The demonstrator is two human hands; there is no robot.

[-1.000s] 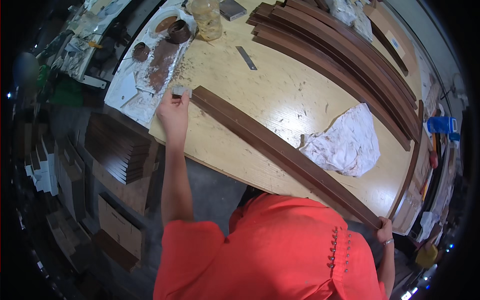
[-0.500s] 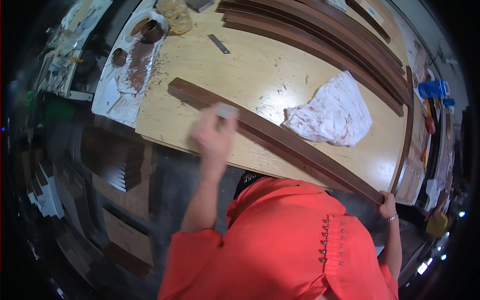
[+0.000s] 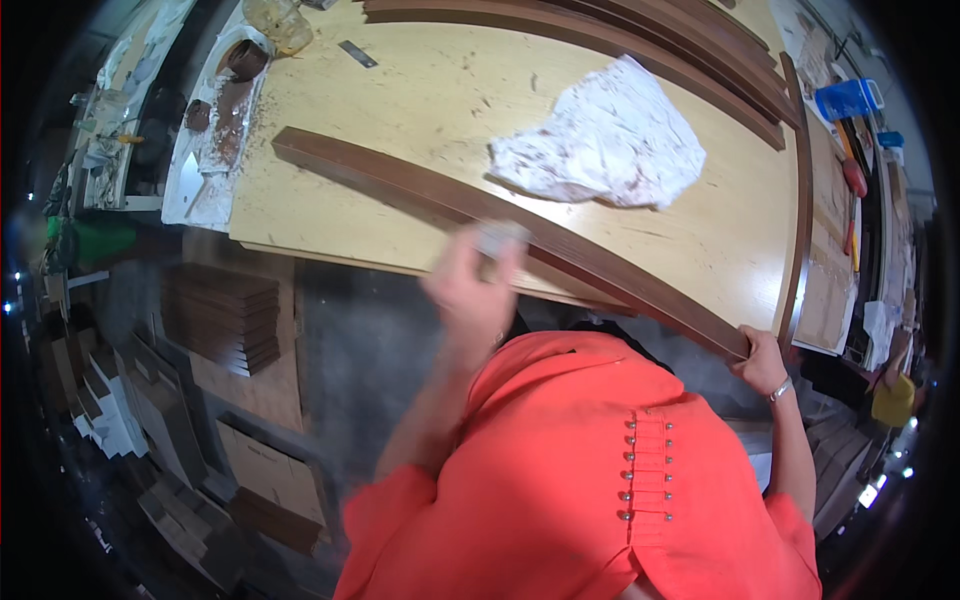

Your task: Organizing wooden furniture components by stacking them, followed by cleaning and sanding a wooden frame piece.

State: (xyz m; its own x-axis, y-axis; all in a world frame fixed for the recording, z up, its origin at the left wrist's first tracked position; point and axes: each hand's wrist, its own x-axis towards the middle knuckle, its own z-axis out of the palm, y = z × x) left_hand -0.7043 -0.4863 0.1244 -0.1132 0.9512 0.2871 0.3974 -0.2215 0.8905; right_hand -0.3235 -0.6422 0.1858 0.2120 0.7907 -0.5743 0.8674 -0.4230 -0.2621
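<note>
A long brown wooden bar (image 3: 400, 180) lies slantwise across the near part of the pale table, its near end reaching past the edge. My right hand (image 3: 762, 360) is closed round that end. My left hand (image 3: 472, 290), slightly smeared by motion, pinches a small greyish pad (image 3: 503, 236) at the bar's near side, roughly midway along it. The pad's exact kind is too blurred to make out. Beyond the bar, a crumpled white cloth (image 3: 610, 140) with brown stains rests on the table.
Several more brown bars (image 3: 600, 45) lie along the far side, and another (image 3: 795, 200) at the right edge. A small metal plate (image 3: 357, 53) sits near brown-stained pots (image 3: 247, 60) on the left. Stacked brown boards (image 3: 225, 310) stand below the table.
My left hand has slid along the bar with the pad, toward my right hand. My right hand keeps its hold on the bar's end. The whole view has shifted a little.
</note>
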